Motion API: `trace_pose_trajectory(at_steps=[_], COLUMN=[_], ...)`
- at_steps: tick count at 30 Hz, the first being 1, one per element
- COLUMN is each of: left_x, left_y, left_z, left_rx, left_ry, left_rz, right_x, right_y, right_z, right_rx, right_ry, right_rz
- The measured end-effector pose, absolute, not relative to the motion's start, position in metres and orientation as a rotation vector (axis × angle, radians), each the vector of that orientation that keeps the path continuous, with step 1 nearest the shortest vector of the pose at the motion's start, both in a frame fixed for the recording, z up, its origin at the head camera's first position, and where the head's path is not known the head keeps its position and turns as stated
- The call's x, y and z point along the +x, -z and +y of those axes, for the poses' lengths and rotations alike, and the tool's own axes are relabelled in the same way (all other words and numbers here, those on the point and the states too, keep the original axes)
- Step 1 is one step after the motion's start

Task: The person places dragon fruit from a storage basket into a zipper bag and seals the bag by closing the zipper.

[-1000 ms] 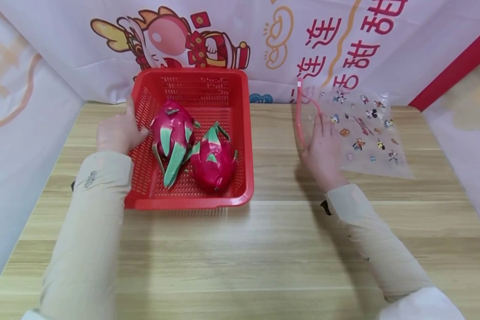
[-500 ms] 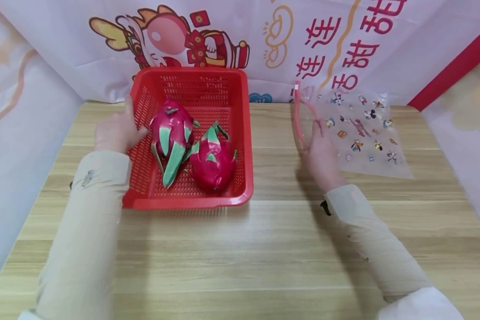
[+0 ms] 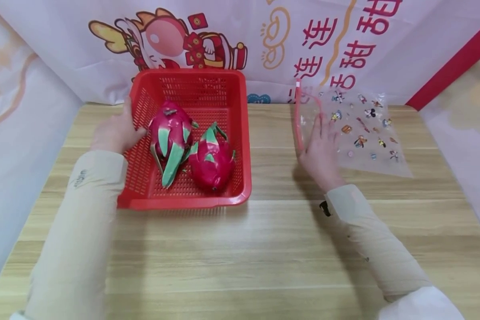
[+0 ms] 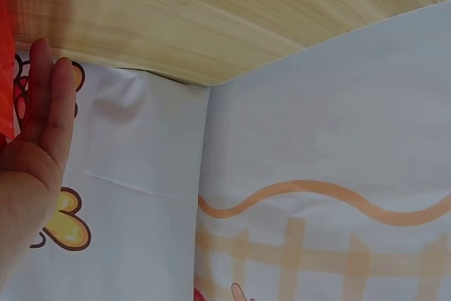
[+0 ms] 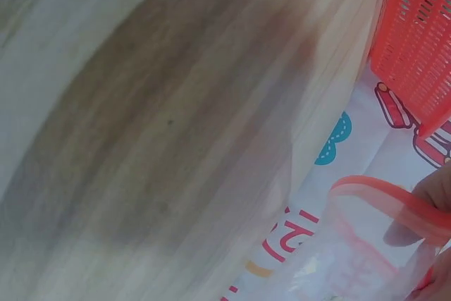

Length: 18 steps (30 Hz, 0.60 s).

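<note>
White cloth printed with a red-and-gold cartoon dragon figure and red Chinese characters forms the backdrop behind a pale, wood-grained surface; a broad red band runs along the right-hand corner. Toward the back left of the surface is a red, rectangular plastic basket with slotted walls; inside it lie a magenta dragon fruit with long green leaves, at the left, and a second, rounder magenta dragon fruit, nearer the front right corner; their leaves come close together. The person's left hand is at the basket's left side, its grip pinching the rim, thumb over the inner side and fingers stretched along the outside. Well to the right of the basket is a clear plastic bag with small cartoon prints; its mouth has a pink strip, parted into a loop, with a white slider at the far end; the right hand has its grip pinching this strip, one digit showing through the film. Both arms wear beige sleeves.
</note>
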<state>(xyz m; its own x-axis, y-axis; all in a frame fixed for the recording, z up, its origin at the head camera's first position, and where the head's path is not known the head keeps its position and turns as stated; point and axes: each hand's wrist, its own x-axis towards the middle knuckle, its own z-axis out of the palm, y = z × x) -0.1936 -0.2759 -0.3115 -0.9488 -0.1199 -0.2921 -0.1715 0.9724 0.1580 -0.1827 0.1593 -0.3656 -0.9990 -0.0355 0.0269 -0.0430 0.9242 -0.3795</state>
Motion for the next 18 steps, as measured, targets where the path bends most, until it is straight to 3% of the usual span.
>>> trace_pose_trajectory(at_steps=[18], left_x=[-0.191], left_y=[0.296], left_z=[-0.282], left_rx=[-0.239], left_ry=[-0.423], left_rz=[2.763], right_x=[-0.183], right_y=[0.365], right_z=[0.159], right_rx=[0.037], right_ry=[-0.584], right_rz=[-3.120])
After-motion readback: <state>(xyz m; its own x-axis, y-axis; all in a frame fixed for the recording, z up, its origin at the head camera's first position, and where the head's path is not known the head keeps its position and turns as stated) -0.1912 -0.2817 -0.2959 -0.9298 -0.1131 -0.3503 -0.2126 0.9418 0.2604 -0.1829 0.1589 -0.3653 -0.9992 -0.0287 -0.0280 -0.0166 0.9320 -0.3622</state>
